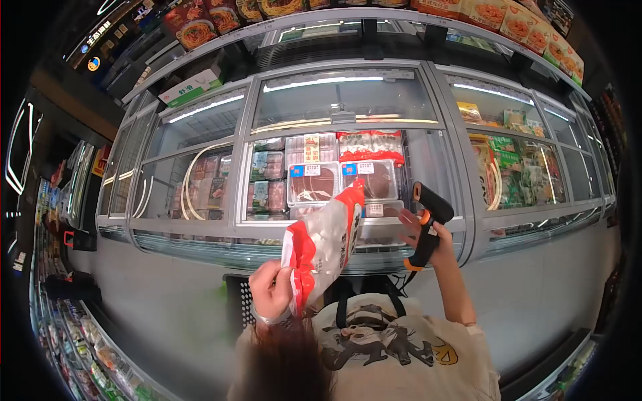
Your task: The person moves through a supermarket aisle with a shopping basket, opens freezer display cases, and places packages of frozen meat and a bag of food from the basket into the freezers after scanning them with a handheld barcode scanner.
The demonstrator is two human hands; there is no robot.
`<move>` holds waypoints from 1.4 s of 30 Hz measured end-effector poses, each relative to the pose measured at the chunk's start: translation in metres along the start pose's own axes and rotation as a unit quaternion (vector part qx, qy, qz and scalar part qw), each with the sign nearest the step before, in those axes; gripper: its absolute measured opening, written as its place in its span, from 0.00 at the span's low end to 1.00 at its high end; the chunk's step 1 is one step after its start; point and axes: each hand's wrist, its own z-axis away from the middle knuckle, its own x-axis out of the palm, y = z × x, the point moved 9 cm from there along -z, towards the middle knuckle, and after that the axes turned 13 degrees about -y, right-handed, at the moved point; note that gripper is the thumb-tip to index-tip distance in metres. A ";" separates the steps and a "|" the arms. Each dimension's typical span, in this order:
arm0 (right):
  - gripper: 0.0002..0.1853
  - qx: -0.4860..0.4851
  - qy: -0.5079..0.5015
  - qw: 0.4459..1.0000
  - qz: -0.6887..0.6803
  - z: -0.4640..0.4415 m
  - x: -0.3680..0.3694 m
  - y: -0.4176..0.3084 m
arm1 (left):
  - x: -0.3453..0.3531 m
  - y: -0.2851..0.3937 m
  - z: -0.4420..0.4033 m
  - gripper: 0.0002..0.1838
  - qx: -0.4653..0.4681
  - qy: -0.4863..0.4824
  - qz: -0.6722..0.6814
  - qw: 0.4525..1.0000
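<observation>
My left hand [271, 289] grips the lower end of a red and white bag [326, 244] with pale pieces inside. The bag hangs tilted over the front edge of the freezer, its upper end near the packaged trays. On the right, my right hand [435, 242] is wrapped round a black and orange handheld scanner [431, 224], which points up and to the left. Below the bag's upper end lie clear trays of dark red meat [312, 183] with white and blue labels. Similar red and white bags [370, 145] lie behind them.
Glass-topped freezers [338, 100] stretch across the front, with packs of green food [515, 160] in the right section. Boxes [281, 7] stand on the shelf above. A dark perforated basket [241, 297] is below my left hand. Stocked shelves [87, 347] stand at lower left.
</observation>
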 end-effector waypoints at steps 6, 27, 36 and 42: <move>0.25 -0.166 -0.132 0.976 -0.041 -0.014 -0.012 -0.047 | 0.075 -0.024 -0.063 0.09 0.000 0.026 0.383 0.923; 0.28 0.083 -0.017 0.987 0.133 -0.055 -0.092 -0.078 | 0.222 -0.146 -0.123 0.23 -0.320 -0.273 0.609 0.673; 0.24 0.136 0.148 0.949 0.241 -0.085 -0.108 -0.102 | 0.244 -0.223 -0.148 0.21 -0.407 -0.205 0.623 0.636; 0.22 0.118 0.321 0.854 0.391 0.002 -0.086 -0.213 | 0.238 -0.308 -0.201 0.20 -0.408 -0.132 0.601 0.675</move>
